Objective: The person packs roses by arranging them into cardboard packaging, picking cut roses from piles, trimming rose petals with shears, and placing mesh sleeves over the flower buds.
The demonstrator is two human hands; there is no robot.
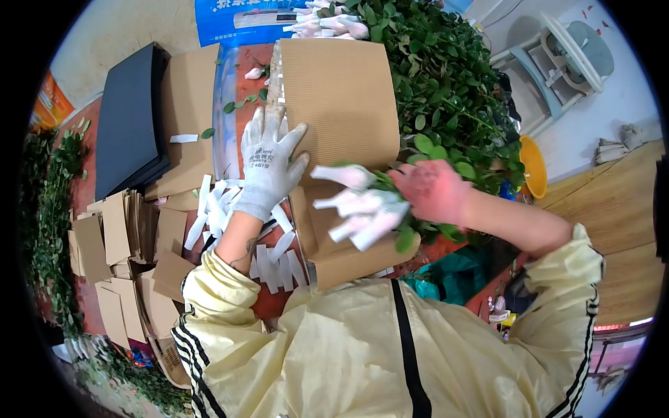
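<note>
My left hand (268, 164), in a white knit glove, lies with its fingers spread at the left edge of a corrugated cardboard sheet (341, 97). A bunch of rose buds in white sleeves (362, 205) hangs from my right hand (432, 191), whose fingers are wrapped round the green stems. That hand wears a reddish glove and is somewhat blurred. The buds point left, over the folded lower part of the cardboard (362, 261). White paper strips (279, 265) lie scattered below my left hand.
A large heap of leafy stems (446, 83) fills the upper right, beside more sleeved buds (324, 24). Dark sheets (132, 118) and cut cardboard pieces (115, 237) are stacked at left. Beyond the heap are a yellow basin (534, 167) and a grey-white chair (564, 56).
</note>
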